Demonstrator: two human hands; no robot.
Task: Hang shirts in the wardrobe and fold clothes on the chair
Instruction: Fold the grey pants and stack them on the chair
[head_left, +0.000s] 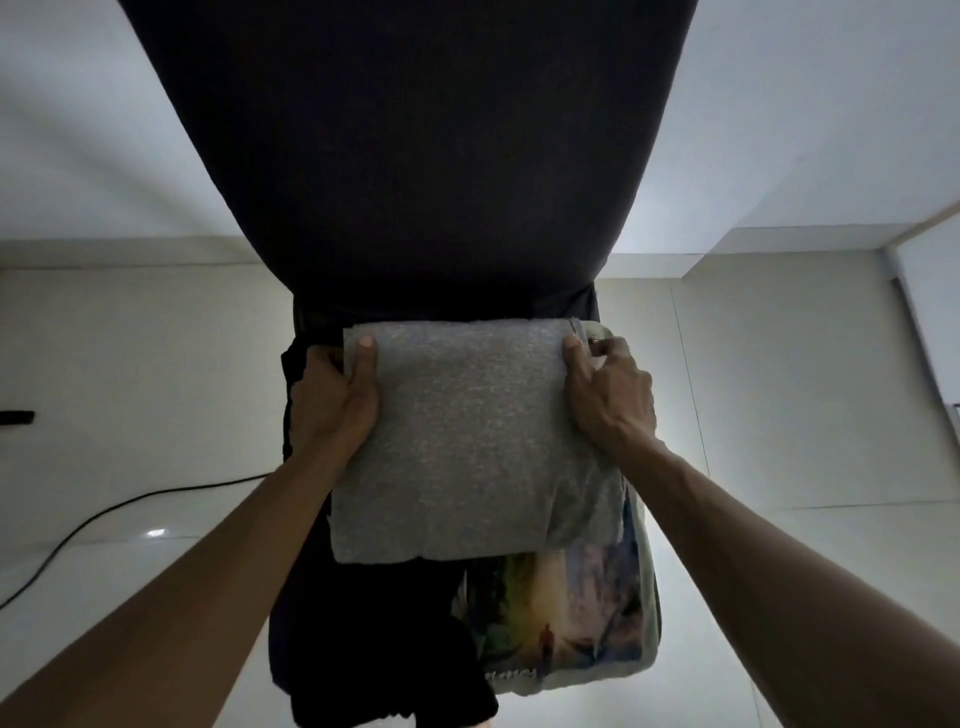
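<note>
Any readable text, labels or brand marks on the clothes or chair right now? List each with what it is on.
Lettering along the near edge of the colourful printed shirt: upside down and blurred, unreadable.
Folded grey knit garment: no text visible.
Dark fabric chair back: no text visible.

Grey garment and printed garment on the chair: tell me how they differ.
The grey garment is plain heathered fabric; the printed garment carries a colourful picture. The grey garment lies on top, folded into a neat rectangle, while the printed garment sits underneath. The left hand and right hand grip the grey one only. Both rest on the dark chair.
</note>
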